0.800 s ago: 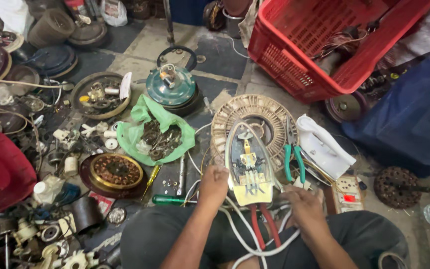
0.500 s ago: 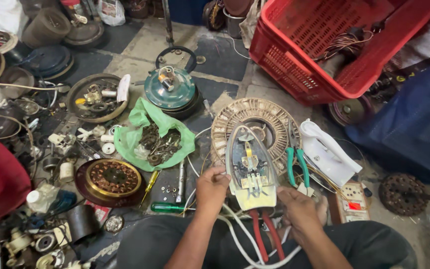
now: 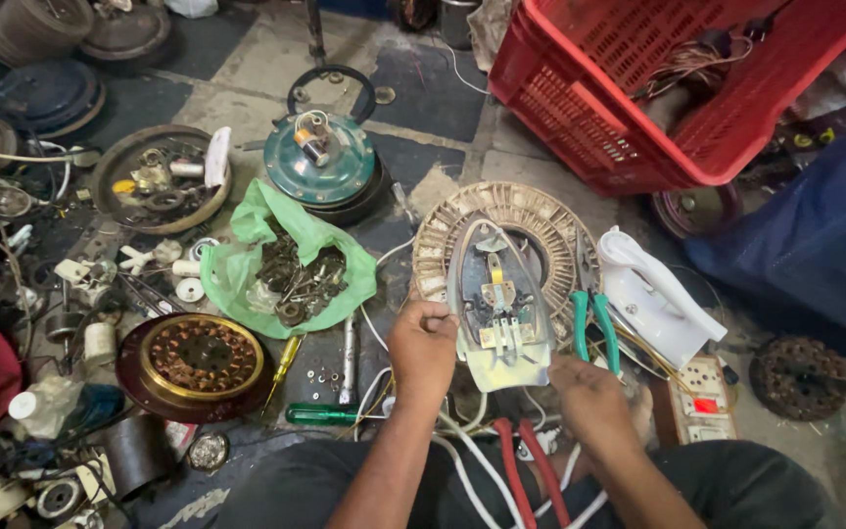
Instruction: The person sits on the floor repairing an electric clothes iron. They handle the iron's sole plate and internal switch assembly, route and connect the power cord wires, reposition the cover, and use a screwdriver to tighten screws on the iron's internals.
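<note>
Two hands grip opened iron base (image 3: 497,304), wiring exposed.

The opened electric iron base (image 3: 497,306), a pale pointed soleplate with exposed metal contacts and terminals, lay tip-away over a round wound stator (image 3: 501,240) on the floor, its wide rear end gripped at both sides.

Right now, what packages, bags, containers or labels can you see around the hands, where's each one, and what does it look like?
Green plastic bag: left of the left hand, crumpled open, holding small metal parts.
Red plastic crate: top right, latticed, tilted, wires inside.
White plastic bottle: far left, lying down.
No screens or readable labels can be made out.
</note>
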`<state>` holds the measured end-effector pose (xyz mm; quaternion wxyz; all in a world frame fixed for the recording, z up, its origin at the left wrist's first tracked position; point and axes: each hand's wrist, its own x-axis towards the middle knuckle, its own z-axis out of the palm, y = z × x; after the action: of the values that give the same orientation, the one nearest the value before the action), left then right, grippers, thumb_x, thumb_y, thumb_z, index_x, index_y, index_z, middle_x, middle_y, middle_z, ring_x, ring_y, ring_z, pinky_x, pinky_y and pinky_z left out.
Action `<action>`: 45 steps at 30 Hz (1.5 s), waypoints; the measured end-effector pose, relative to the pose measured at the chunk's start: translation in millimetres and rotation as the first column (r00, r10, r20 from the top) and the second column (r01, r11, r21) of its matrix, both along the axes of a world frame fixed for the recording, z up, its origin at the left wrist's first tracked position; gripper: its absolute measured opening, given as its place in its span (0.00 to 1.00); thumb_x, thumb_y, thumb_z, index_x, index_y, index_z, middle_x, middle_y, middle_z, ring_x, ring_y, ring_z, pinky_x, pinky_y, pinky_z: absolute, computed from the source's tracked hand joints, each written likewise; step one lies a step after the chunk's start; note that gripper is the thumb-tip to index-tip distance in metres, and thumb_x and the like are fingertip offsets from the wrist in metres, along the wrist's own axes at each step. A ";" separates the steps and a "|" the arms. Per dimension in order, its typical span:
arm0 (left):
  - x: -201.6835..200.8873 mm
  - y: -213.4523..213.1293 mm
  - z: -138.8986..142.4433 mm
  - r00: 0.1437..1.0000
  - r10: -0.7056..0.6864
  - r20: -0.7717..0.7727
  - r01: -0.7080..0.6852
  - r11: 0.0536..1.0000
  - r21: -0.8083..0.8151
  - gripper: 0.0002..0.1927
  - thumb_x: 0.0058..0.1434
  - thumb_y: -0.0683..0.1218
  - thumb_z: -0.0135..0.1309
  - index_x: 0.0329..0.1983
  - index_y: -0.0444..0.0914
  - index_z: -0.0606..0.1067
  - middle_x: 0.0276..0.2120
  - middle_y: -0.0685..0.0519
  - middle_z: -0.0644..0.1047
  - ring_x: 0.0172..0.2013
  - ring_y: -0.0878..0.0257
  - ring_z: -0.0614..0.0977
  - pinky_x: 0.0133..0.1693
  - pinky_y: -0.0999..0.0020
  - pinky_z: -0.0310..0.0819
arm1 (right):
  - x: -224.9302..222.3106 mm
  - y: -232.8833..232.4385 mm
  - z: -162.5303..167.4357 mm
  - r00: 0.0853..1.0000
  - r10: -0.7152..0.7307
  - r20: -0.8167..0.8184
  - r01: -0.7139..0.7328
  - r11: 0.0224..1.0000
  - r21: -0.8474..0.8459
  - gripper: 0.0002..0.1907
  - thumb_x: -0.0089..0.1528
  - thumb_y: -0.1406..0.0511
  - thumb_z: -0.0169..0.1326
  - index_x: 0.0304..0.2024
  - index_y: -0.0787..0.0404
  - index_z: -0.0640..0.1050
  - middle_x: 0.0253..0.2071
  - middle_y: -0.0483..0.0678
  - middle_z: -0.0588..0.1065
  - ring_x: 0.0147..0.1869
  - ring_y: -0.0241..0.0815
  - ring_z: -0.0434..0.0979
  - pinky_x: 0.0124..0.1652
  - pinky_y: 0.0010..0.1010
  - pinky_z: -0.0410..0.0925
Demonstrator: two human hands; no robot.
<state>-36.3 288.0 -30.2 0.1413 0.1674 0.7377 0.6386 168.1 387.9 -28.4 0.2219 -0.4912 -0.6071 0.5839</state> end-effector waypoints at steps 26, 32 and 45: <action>7.7 -13.8 86.6 0.894 -0.182 -0.410 0.125 0.979 -0.163 0.08 0.53 0.42 0.58 0.35 0.37 0.82 0.32 0.46 0.77 0.38 0.47 0.79 0.42 0.54 0.73 | -81.6 43.5 44.1 0.993 0.095 -0.074 -0.105 0.984 -0.143 0.10 0.60 0.68 0.62 0.41 0.68 0.83 0.31 0.46 0.80 0.27 0.31 0.71 0.26 0.24 0.61; 2.2 -6.0 63.4 0.926 -0.158 -0.342 0.102 0.979 -0.176 0.06 0.56 0.45 0.63 0.34 0.38 0.83 0.31 0.47 0.77 0.37 0.48 0.79 0.42 0.54 0.71 | -85.6 39.5 15.1 0.962 0.164 -0.218 -0.164 0.986 0.016 0.06 0.61 0.70 0.58 0.39 0.67 0.80 0.31 0.43 0.78 0.31 0.28 0.75 0.32 0.21 0.71; 15.5 4.7 43.1 0.875 -0.137 -0.464 0.062 0.983 -0.173 0.05 0.58 0.44 0.61 0.34 0.37 0.80 0.34 0.46 0.78 0.39 0.46 0.78 0.42 0.52 0.71 | -74.7 51.0 -29.4 0.981 0.095 -0.167 -0.075 0.989 0.125 0.05 0.63 0.68 0.57 0.39 0.66 0.79 0.30 0.43 0.76 0.29 0.29 0.71 0.30 0.21 0.66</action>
<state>-20.8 292.6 12.9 0.0018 0.3451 0.7869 0.5115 93.3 438.9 -57.8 0.2771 -0.3985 -0.6395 0.5962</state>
